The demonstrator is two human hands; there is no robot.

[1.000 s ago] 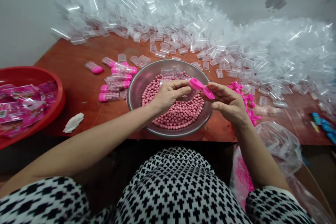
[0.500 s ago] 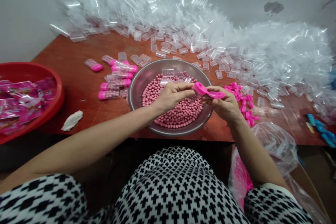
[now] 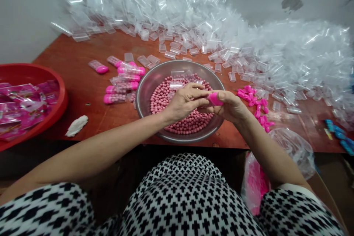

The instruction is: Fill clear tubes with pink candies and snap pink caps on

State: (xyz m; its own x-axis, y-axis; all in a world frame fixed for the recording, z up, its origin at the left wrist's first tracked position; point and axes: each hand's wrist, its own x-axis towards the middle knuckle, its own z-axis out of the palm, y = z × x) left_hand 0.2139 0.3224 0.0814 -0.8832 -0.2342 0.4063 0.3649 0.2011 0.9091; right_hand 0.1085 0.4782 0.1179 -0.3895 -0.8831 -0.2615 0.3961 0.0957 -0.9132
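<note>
Spreading along the near edge, a patterned shirt (image 3: 177,199) is filling the view, and a bag (image 3: 253,184) of pink pieces is sitting below the desk (image 3: 83,92), at the right. Above the near part of the bowl (image 3: 143,94), the right hand (image 3: 231,107) is gripping a pink cap (image 3: 214,99), its thumb lying on top and its other fingers curling underneath. The left hand (image 3: 185,102) is meeting it from the other side, fingers bending toward the cap; what they are closing on, if anything, is staying hidden. The cap is looking light, fairly stiff and probably slick, so a hold across its broad faces is seeming surest. Beneath, pink balls (image 3: 186,127) are lying in the bowl, apparently hard and prone to rolling. On either side, filled tubes (image 3: 128,77) are resting at the left and loose caps (image 3: 251,97) at the right. Farthest, a heap (image 3: 166,11) of clear tubes is rising before the wall; these are likely weighing little, their thin sides calling for a gentle hold around the middle.
</note>
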